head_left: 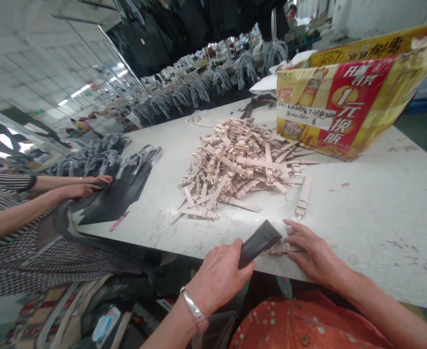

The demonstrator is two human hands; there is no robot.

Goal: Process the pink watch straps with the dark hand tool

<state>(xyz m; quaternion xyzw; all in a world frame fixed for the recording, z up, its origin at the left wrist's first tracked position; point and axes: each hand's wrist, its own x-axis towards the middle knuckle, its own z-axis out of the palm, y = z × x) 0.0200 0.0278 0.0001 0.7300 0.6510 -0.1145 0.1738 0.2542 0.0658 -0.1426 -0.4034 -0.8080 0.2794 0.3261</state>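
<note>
My left hand [225, 269], a silver bangle at its wrist, is closed around a flat dark grey strip [260, 242] that looks like leather. The strip's wide end points up and to the right over the table's front edge. Fingers apart, my right hand [313, 249] hovers by that end; a pale pink strap [279, 248] lies partly hidden under its fingers, and whether they touch it I cannot tell. Beyond both hands is a large heap of pale pink straps [235, 167] with gold-coloured buckles. One single strap [303, 196] lies apart at the heap's right side.
A yellow and red cardboard box [344, 106] stands at the back right of the white table [381, 208]. At left, another person's hands [90, 186] work over dark bag pieces [121, 198]. A pink tool [119, 221] lies near the front edge. Dark bags hang behind.
</note>
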